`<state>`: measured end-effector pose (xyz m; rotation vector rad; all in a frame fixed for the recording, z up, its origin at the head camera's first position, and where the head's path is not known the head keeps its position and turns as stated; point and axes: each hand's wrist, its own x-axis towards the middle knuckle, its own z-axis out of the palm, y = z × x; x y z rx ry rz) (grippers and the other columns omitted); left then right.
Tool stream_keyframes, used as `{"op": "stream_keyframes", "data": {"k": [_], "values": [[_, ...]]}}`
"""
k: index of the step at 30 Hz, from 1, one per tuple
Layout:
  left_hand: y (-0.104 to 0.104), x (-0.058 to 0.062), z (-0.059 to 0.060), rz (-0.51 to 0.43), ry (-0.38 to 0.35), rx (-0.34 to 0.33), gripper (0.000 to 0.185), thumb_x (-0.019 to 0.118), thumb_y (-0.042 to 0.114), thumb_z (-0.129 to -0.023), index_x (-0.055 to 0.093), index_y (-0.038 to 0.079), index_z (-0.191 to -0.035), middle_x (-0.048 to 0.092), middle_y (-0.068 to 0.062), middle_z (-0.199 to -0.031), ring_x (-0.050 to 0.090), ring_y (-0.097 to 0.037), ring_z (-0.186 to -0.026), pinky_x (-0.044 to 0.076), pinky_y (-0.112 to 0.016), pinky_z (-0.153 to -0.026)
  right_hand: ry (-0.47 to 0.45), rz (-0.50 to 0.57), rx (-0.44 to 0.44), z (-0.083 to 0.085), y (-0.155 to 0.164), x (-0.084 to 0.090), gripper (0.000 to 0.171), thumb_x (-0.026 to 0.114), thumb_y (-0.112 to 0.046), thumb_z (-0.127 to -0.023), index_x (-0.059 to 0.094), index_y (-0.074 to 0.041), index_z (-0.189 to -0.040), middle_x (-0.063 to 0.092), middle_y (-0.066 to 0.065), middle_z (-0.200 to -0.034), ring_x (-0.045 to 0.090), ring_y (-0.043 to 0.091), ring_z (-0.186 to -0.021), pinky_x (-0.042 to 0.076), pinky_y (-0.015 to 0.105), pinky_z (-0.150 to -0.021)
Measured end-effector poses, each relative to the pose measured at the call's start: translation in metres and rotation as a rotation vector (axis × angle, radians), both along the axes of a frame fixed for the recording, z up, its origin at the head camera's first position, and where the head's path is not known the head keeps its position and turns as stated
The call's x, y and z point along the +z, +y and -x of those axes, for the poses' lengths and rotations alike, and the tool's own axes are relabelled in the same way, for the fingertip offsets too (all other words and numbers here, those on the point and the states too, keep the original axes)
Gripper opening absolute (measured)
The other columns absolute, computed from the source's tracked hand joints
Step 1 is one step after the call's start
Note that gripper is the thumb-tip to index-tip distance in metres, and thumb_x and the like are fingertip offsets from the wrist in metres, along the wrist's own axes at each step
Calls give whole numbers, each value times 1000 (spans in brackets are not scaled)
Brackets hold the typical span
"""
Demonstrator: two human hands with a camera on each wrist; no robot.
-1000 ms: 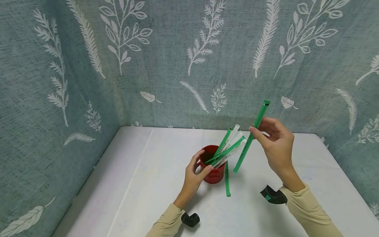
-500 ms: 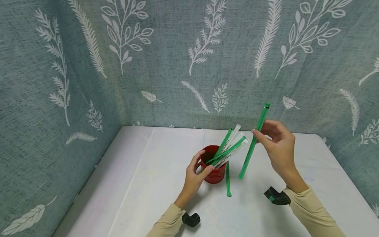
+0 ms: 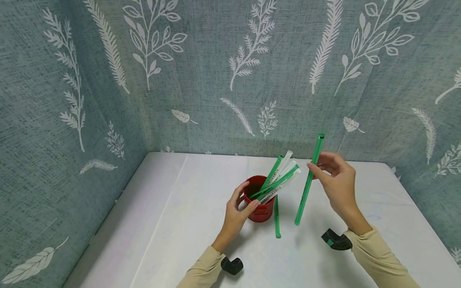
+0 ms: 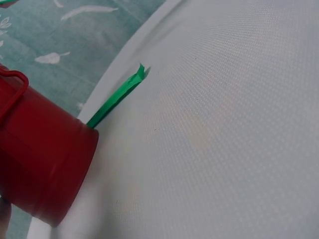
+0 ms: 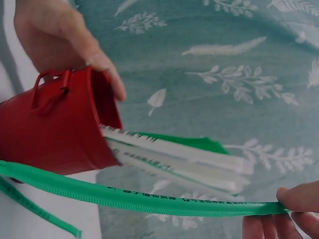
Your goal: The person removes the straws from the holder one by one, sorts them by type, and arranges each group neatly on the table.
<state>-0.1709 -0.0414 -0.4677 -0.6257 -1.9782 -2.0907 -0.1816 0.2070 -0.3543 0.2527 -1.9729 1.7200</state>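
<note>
My left hand (image 3: pixel 234 217) grips the rim of a small red bucket (image 3: pixel 261 215), thumb on the near side and fingers on the far side. Several wrapped straws, white ones (image 5: pixel 204 160) and green ones (image 3: pixel 288 174), lean out of the bucket toward the right. Between thumb and fingers, my right hand (image 3: pixel 337 182) pinches a green wrapped straw (image 3: pixel 305 191) with dark printing, held steeply slanted to the right of the bucket. Another green wrapped straw (image 3: pixel 277 221) lies on the table at the bucket's right side; the left wrist view shows its crimped end.
The white table (image 3: pixel 187 232) ends at a grey-green leaf-patterned curtain (image 3: pixel 201 80) at the back, left and right. Black camera mounts, one on the left wrist (image 3: pixel 232 265) and one on the right wrist (image 3: pixel 336 240), jut out above the table.
My right hand has shifted slightly right and then lowered, bringing the pinched green straw down and farther from the bucket. My left hand and the bucket stay in place.
</note>
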Motion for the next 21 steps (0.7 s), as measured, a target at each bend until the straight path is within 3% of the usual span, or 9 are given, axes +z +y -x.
{"op": "stream_keyframes", "data": {"k": [11, 21], "values": [[-2, 1, 0, -1, 11, 11, 57, 63, 2, -88, 40, -1, -140, 44, -19, -139, 39, -38, -127, 32, -61, -101, -156, -39, 1, 11, 6, -23, 36, 70, -6, -85, 57, 6, -117, 63, -3, -89, 63, 5, -73, 54, 22, -59], [-1, 1, 0, 18, 17, 8, 58, 63, 1, -88, 38, -3, -140, 43, -19, -140, 38, -33, -130, 33, -57, -102, -311, -85, 18, 16, 6, -46, 39, 69, -13, -87, 56, 5, -119, 59, 6, -92, 63, 4, -72, 55, 26, -61]]}}
